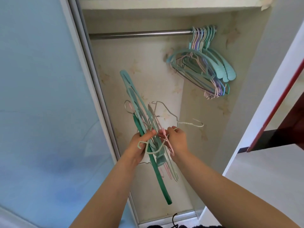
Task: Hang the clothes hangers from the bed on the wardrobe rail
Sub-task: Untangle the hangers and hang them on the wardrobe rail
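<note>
Hangers (144, 129) bunch in the left hand (139, 142), fingers curled round them; right hand (176, 139) pinches one.

Head view, close, into wardrobe (164, 89).

Bundle of hangers (141, 129) gripped in left hand (139, 143): mostly matt plastic, teal, mint and pink; long dark green one (158, 175) looks smooth, slightly satin. Right hand (176, 140) pinches a thin white hanger (185, 122), looks like coated wire, faintly rough finish. Above the hands: rail (139, 34), brushed metal, dull sheen. Up and right of the hands: hung hangers (205, 66), matt pastel plastic plus thin wire ones. Behind the hands: wardrobe back wall (148, 66), patterned paper lining, matt. Left of the hands: sliding door (41, 96), smooth, frosted pale blue.
</note>
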